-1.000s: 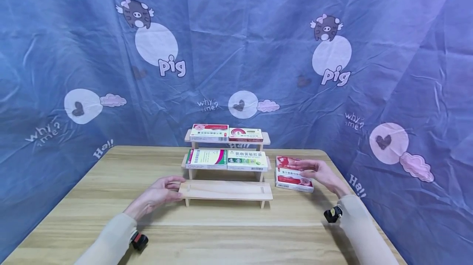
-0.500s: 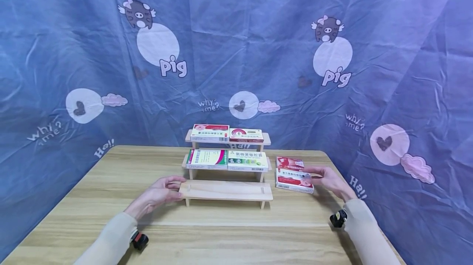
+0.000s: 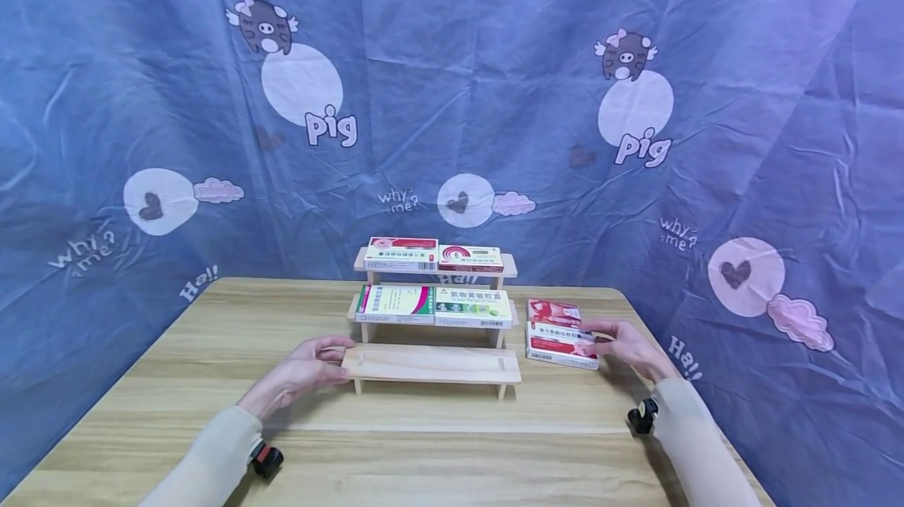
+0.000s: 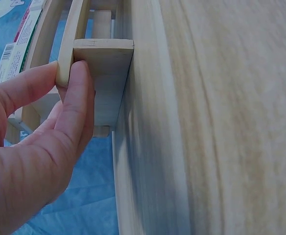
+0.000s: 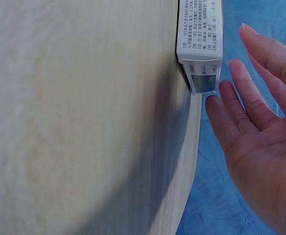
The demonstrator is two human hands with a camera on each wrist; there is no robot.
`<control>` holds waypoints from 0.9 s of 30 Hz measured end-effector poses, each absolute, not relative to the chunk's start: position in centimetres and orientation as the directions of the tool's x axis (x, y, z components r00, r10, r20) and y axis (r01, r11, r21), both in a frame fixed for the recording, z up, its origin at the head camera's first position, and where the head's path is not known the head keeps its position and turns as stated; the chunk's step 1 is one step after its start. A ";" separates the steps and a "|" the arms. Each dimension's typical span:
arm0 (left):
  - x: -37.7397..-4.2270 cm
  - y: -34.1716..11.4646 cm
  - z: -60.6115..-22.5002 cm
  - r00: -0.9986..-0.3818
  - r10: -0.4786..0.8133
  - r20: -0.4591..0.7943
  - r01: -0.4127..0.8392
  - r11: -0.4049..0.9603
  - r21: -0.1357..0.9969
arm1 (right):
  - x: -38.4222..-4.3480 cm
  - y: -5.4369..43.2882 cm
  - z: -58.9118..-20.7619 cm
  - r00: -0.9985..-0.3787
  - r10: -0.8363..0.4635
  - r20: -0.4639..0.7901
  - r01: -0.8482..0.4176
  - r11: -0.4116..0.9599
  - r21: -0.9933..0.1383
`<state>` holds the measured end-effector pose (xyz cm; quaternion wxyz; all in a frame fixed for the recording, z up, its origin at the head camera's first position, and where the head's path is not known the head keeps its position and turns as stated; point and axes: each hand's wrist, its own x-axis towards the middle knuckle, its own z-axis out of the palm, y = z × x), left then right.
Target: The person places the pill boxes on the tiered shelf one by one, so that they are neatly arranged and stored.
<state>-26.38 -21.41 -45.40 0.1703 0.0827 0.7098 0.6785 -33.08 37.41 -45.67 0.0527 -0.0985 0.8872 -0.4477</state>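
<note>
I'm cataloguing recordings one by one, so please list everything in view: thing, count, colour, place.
Wooden display shelves: 3, pale, stepped, mid-table
Flat white-and-red cardboard boxes: 2, top shelf
Flat cardboard boxes with green print: 2, mostly white, middle shelf
Flat red-and-white cardboard boxes: at least 2, on the table, right of the shelves
Wooden table: 1, light brown, beneath everything
Pig-print fabric curtain: 1, blue, around the table
Small wrist devices: 2, black
Long sleeves: 2, pale
Left hand: 1, bare, pinching lowest shelf
Right hand: 1, bare, beside front right box

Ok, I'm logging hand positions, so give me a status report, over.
Left hand pinching front shelf at its left end. Right hand beside red-and-white box, touch unclear. Box flat on table, red box behind it. Nothing seen blocking.
</note>
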 end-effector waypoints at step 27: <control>-26.5 -21.5 -45.4 -0.929 0.345 -0.132 -0.112 0.079 0.991 | -32.1 37.5 -46.0 -0.931 -0.362 -0.045 -0.212 0.638 -0.740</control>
